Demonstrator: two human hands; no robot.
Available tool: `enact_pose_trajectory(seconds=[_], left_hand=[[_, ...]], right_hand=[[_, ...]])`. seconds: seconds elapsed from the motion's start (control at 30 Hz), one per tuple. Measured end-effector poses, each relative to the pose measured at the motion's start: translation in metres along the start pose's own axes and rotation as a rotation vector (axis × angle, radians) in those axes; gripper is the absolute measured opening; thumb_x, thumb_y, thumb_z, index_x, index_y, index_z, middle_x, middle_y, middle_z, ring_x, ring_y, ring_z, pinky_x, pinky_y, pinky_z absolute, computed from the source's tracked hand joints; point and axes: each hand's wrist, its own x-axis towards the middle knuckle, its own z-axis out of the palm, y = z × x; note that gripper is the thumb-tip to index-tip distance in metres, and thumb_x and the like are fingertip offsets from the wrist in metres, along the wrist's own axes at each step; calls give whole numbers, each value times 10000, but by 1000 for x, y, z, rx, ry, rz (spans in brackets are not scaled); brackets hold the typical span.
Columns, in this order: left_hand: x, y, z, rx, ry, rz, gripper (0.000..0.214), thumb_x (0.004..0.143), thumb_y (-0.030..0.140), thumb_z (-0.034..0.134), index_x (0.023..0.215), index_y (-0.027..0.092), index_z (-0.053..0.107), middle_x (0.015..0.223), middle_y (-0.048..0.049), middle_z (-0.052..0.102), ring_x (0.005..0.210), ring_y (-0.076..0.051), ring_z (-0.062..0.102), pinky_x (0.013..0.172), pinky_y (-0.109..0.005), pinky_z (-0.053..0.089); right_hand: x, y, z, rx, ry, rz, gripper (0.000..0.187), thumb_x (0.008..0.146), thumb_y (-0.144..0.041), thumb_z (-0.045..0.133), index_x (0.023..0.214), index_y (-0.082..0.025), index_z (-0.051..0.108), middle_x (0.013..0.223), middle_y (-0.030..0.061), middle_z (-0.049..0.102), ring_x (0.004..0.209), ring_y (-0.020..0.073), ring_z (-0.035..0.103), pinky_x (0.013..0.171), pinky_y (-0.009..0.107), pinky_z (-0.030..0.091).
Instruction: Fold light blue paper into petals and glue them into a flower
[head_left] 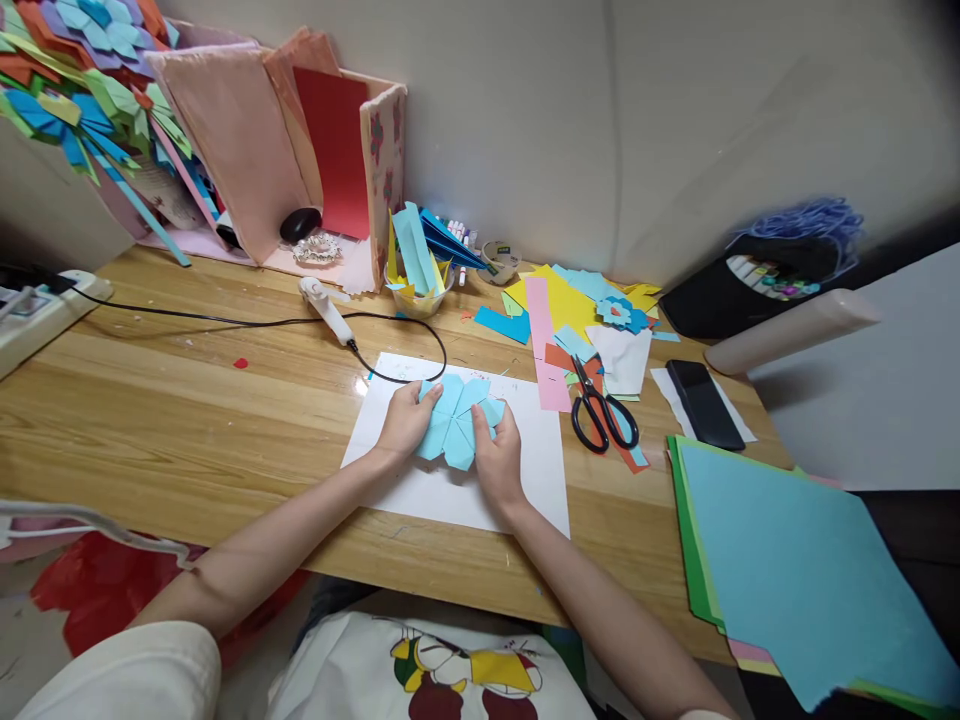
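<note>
A light-blue paper flower [453, 420] with several folded petals is held up between both hands, over a white sheet of paper [541, 490] on the desk. My left hand [406, 418] grips its left edge, thumb on the front face. On the opposite side, my right hand [498, 452] pinches the right petals with the thumb in front. The fingers behind the flower are hidden. Just behind the sheet lies a white glue gun [327, 310] with a black cord. Black-handled scissors [600, 412] rest to the right on paper scraps.
Coloured paper scraps [559, 310] and a tape roll [500, 262] lie at the back. A phone [705, 404] and a stack of coloured paper [795, 560] are on the right. At left are a power strip [45, 315], a pink organiser [225, 130] and paper flowers [97, 30].
</note>
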Motion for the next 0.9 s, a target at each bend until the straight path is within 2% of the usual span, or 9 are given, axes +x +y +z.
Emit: enact_pose_trajectory(seconds=[0.07,0.13,0.23,0.3,0.37,0.4,0.5,0.67,0.9], left_hand=[[3,-2,-1,138,27,44,338,759,462,493,609,159,500,563,19,483,565,-119,435,534,-236,347],[4,-2,-2,211,-5,66,364,786,486,437,619,167,485,574,16,476,575,-127,441,545,-245,354],[0,1,-4,229,-113,95,386,726,485,541,936,162,519,818,-38,570,753,-171,527,665,-279,411],[-4,5,-5,237,-165,130,738,596,428,690,1204,165,366,1046,-97,542,942,-214,524,788,-312,416],[-7,10,-7,268,-212,178,988,507,376,754,1310,156,222,1213,-147,449,1107,-255,449,906,-344,374],[-8,12,-7,297,-238,203,1001,514,374,747,1324,148,203,1271,-162,401,1170,-270,399,958,-359,337],[-9,16,-7,427,-294,257,824,658,379,622,1330,113,226,1365,-172,309,1275,-268,277,1054,-385,217],[-10,13,-1,586,-249,287,778,744,331,502,1367,38,138,1408,-201,243,1314,-257,209,1083,-388,157],[-4,5,-5,604,-282,397,734,802,344,415,1403,118,59,1423,-142,227,1327,-244,162,1080,-387,142]], right_hand=[[1,-1,-1,0,7,-3,205,837,-358,451,920,-182,515,893,43,608,823,159,556,770,288,423],[3,0,-3,-12,18,-3,220,834,-371,451,915,-178,519,891,49,610,826,165,554,772,294,423],[6,3,-5,-42,62,-4,234,829,-383,450,904,-175,525,894,57,609,829,172,552,767,301,423],[8,7,-7,-73,89,-1,235,827,-391,446,877,-176,526,868,53,607,805,171,550,749,299,423],[11,10,-7,-103,114,-1,239,825,-403,443,848,-179,522,838,47,603,777,167,545,729,294,422],[12,11,-8,-109,122,-2,244,824,-408,440,846,-179,521,833,47,603,771,168,544,720,293,422],[13,13,-8,-100,146,-14,252,823,-413,440,869,-178,519,863,58,611,798,176,551,726,296,421],[10,8,-5,-81,151,-51,223,831,-390,441,878,-183,507,854,52,607,778,170,552,710,286,416],[11,8,-5,-81,176,-20,242,826,-415,434,854,-185,503,848,57,601,774,171,543,723,299,425]])
